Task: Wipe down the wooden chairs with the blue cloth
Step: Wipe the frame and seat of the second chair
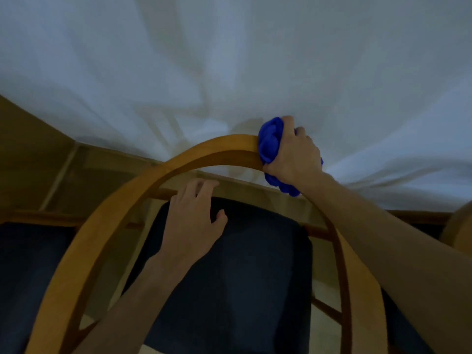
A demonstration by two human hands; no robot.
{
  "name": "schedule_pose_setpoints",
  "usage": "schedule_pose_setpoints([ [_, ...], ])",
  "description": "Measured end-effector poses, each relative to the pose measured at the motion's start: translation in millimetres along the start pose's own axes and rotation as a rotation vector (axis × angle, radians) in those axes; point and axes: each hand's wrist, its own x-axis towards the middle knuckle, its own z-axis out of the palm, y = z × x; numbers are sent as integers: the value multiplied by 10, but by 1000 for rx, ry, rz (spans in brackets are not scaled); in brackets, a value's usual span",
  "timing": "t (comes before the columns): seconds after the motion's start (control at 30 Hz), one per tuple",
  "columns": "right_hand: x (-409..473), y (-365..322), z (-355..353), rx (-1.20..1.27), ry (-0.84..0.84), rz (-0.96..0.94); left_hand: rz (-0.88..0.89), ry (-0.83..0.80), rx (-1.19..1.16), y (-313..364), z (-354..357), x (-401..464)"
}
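The right hand (291, 152) has its grip closed around a bunched blue cloth (270, 144), pressing it onto the curved wooden top rail (178, 162) of a chair. The cloth wraps over the rail at the right side of the arch, and a lump of it hangs out below the hand. The left hand (194, 221) reaches through under the arch, its grip loose and holding nothing, fingers (204, 186) spread and resting against the wooden edge beneath a white tablecloth (229, 72). The tablecloth covers the worktop just beyond the chair back. Below the rail lies the chair's dark seat cushion (242, 277). Another dark seat (25, 277) shows at the left, and a curved wooden piece (459, 231) at the right edge.
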Motion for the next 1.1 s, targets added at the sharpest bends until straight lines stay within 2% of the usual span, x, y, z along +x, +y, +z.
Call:
schedule_pose_setpoints([
  [0.37,347,-614,-14,-330,-148,-231,-121,77,-50,-139,55,-232],
  [0.67,472,-1262,277,-573,-209,-417,-180,101,-10,-507,40,-286],
  [0.87,477,-1800,683,-606,-296,-559,-205,85,-79,-971,-86,-116],
  [1.1,509,-2168,1036,-482,-483,-706,-270,18,-21,-1876,-359,20],
])
